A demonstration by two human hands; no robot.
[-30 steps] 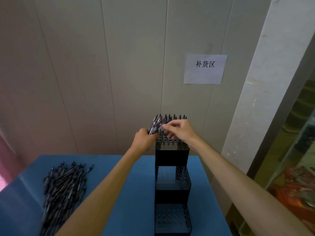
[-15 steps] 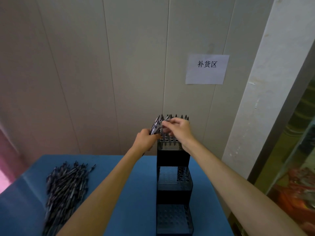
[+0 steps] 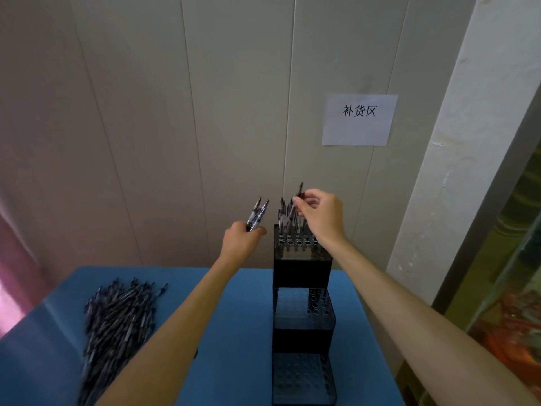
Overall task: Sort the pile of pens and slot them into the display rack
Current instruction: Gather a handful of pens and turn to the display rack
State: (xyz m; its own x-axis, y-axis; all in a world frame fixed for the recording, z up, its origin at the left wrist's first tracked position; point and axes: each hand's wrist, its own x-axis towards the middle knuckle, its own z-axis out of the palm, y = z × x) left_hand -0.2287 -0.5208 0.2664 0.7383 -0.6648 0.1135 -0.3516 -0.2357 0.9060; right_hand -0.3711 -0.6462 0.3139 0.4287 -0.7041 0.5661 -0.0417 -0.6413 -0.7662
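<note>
Slotting was under way: the right hand (image 3: pixel 320 213) pinched one pen (image 3: pixel 296 200) above the rack's (image 3: pixel 303 269) far top tier, while the left hand (image 3: pixel 241 244) gripped a small bundle (image 3: pixel 257 213). Next, probably, its tip needed lining up with a free hole. The pile (image 3: pixel 117 323) lay near left. The wall sign (image 3: pixel 359 120) read "补货区".

A blue surface (image 3: pixel 240 332) carries a loose pile of pens (image 3: pixel 117 326) at its left and a black stepped rack (image 3: pixel 303 332) toward its right
</note>
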